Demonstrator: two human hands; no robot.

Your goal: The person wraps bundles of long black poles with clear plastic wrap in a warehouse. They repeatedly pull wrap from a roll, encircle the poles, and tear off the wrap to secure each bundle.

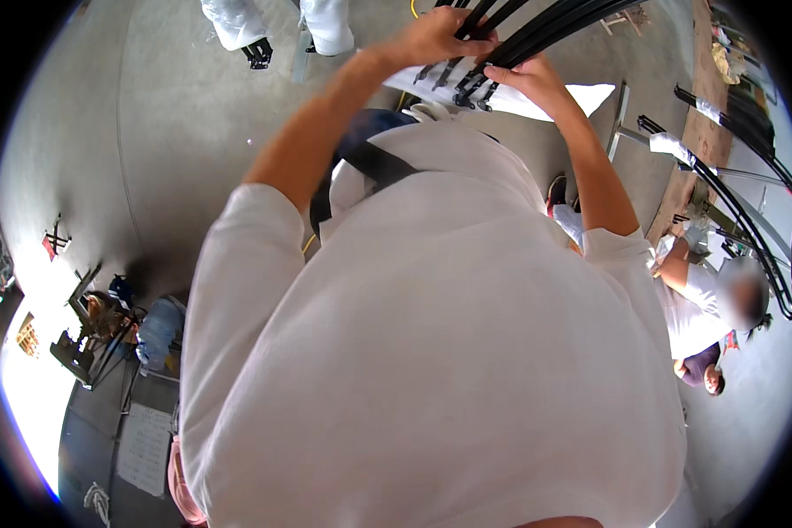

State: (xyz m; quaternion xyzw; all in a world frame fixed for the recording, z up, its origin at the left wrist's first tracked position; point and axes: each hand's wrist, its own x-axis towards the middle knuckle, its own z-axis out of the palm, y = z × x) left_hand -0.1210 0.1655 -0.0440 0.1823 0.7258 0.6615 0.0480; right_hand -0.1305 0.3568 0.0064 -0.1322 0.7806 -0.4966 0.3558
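Observation:
Several long black bars (565, 26) run out past the top right edge, with small black fittings (473, 95) at their near ends. My left hand (444, 37) is closed around the bars on the left side of the bunch. Under the bunch, my right hand (537, 84) grips the bars near their fittings, its thumb on top. A white sheet (581, 99) lies beneath the bar ends. The far parts of the bars are cut off by the picture's edge.
White-wrapped bundles with black ends (238, 25) stand at top left. More black bars, partly wrapped in white (669, 145), rest on a metal rack (620, 123) at right. Two other people (700, 290) are at lower right. A blue water jug (160, 330) stands at left.

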